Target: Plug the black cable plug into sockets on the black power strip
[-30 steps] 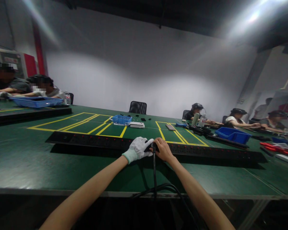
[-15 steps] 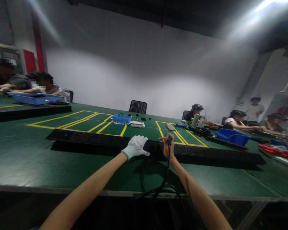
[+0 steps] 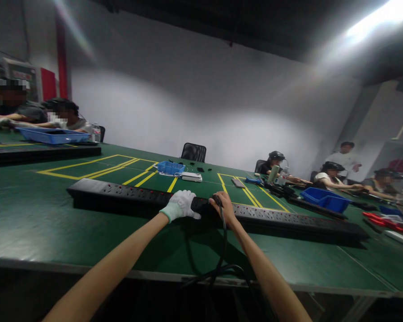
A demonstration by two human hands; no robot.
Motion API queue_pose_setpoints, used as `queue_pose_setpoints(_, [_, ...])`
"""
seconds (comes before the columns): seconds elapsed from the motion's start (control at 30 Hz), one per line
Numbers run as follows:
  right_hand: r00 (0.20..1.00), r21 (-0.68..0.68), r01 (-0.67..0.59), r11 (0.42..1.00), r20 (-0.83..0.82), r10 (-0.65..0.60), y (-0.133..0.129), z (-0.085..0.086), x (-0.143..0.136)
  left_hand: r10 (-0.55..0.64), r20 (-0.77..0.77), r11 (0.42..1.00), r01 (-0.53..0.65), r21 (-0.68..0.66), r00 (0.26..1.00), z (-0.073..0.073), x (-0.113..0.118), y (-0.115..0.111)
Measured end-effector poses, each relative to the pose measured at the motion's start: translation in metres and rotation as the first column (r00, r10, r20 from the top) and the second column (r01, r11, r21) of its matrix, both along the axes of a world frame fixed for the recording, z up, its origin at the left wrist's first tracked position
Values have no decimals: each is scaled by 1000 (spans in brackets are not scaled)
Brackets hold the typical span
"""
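A long black power strip with rows of sockets and small red marks lies across the table before me. My left hand, in a white glove with a mint cuff, grips the strip left of its middle, fingers over the far side and thumb on the near side. Bare, my right hand is closed around a black plug right at the strip's top face. Whether the plug sits in a socket is hidden by the fingers. From it a black cable hangs down over the table's front edge in loops.
On the green table marked with yellow tape stand a small blue basket, a white box and a phone. Blue trays and more black strips lie at both sides. Several people sit around; one stands at the right.
My right hand has brought the plug left and down to the strip. The strip has rolled, so its socket face shows more. My left hand has shifted slightly left.
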State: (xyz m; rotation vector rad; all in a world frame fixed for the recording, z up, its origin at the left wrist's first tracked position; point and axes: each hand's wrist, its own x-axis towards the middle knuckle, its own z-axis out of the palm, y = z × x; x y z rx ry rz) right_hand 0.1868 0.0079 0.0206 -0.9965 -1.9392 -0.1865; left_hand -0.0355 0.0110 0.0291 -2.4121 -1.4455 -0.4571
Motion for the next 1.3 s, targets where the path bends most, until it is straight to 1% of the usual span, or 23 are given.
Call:
queue_pose_setpoints(0.07, [996, -22, -1, 1000, 88, 3, -1, 0, -11, 1, -7, 1000, -1, 7, 1000, 0, 1, 0])
queue_pose_setpoints(0.13, [988, -29, 24, 999, 151, -20, -3, 1, -18, -1, -12, 1000, 1, 17, 1000, 0, 1, -1])
queue_pose_setpoints(0.27, [970, -5, 93, 996, 228, -89, -6, 6, -24, -2, -12, 999, 3, 50, 1000, 0, 1, -3])
queue_pose_setpoints(0.37, [958, 27, 104, 994, 266, -108, -9, 8, -30, -2, -16, 997, 3, 72, 1000, -1, 1, -4])
queue_pose_setpoints(0.5, [956, 56, 90, 994, 274, -102, -15, 3, -37, 5, -27, 996, -2, 86, 1000, -3, 2, -6])
queue_pose_setpoints(0.7, [974, 85, 73, 994, 207, -89, -14, -11, -34, 15, -38, 996, -12, 88, 999, -6, 4, -9])
queue_pose_setpoints(0.93, [981, 106, 43, 993, 182, -62, -13, -16, -31, 20, -47, 996, -16, 89, 999, -3, 4, -13])
queue_pose_setpoints(1.13, [972, 110, 54, 992, 223, -78, -17, -13, -30, 14, -54, 994, -8, 106, 998, -3, 5, -14])
queue_pose_setpoints(1.23, [959, 116, 43, 992, 275, -74, -23, -6, -31, 16, -55, 993, -9, 119, 998, -4, 5, -13])
queue_pose_setpoints(1.3, [945, 120, 15, 993, 322, -53, -29, 1, -31, 18, -52, 991, -11, 131, 998, -6, 4, -13])
